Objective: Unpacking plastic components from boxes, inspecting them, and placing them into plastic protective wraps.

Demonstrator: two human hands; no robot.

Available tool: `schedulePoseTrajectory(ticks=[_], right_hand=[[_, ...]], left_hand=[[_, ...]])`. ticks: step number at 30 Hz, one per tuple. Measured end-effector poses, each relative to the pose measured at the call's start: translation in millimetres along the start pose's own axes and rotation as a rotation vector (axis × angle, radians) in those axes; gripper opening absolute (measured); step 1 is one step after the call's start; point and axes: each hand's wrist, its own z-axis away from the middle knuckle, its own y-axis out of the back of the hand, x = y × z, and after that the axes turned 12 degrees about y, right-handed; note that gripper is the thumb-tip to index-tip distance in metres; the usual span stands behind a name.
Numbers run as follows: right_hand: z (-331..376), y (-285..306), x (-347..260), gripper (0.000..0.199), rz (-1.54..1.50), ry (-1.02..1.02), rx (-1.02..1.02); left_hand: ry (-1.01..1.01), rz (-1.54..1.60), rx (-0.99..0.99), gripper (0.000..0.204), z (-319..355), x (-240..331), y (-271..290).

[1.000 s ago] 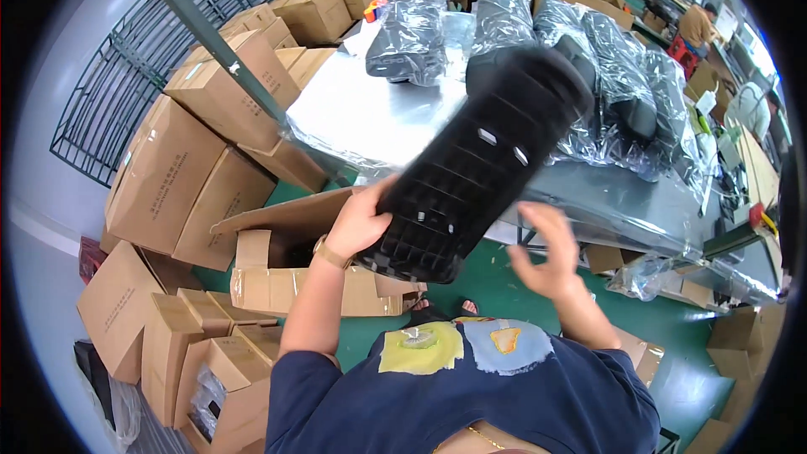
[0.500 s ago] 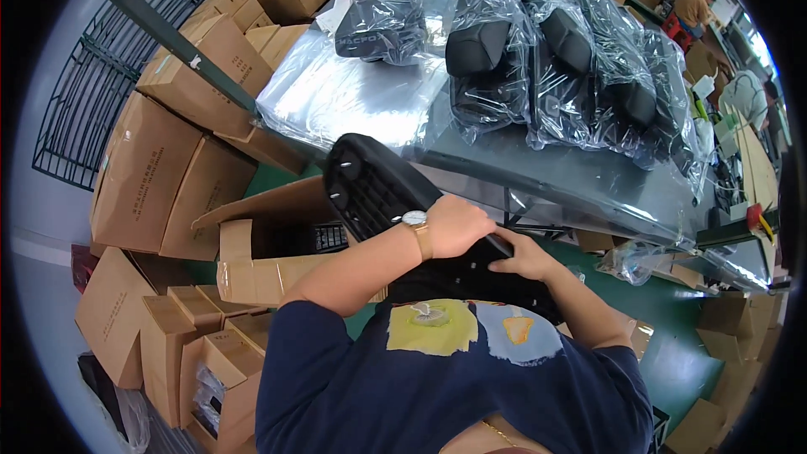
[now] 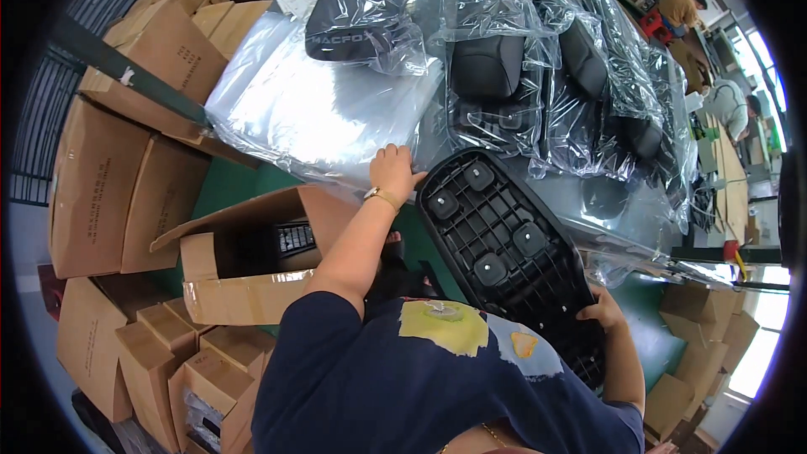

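Note:
A long black seat [image 3: 504,223] leans across in front of me, its ribbed plastic underside with several square feet facing up. My right hand [image 3: 603,309] is closed round its right edge, near my body. The seat's far end meets the edge of the metal table [image 3: 588,202]. My left hand [image 3: 393,172] lies on the front edge of a stack of clear plastic bags [image 3: 311,109], fingers stretched out and thumb apart, close to the seat's far left edge.
Several bagged black seats [image 3: 496,59] lie along the table's back. An opened carton [image 3: 244,294] with black parts inside stands at left. More cardboard boxes [image 3: 101,185] pile up beyond it. Two other people work far right, one a person in grey [image 3: 730,109].
My left hand has left the seat and reached forward to the plastic bags. The seat has swung right and turned its underside up, with my right hand still on it.

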Motion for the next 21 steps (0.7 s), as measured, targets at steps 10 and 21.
schedulePoseTrajectory(ticks=[10,21], right_hand=[[-40.6,-22.9,-40.1,0.058,0.001,0.006,-0.131],[-146.7,-90.5,-74.6,0.06,-0.089,0.11,-0.293]], left_hand=[[0.757,1.29,-0.246,0.013,-48.5,-60.0,27.5],[0.246,2.031,-0.022,0.017,-20.6,-177.7,237.8]])
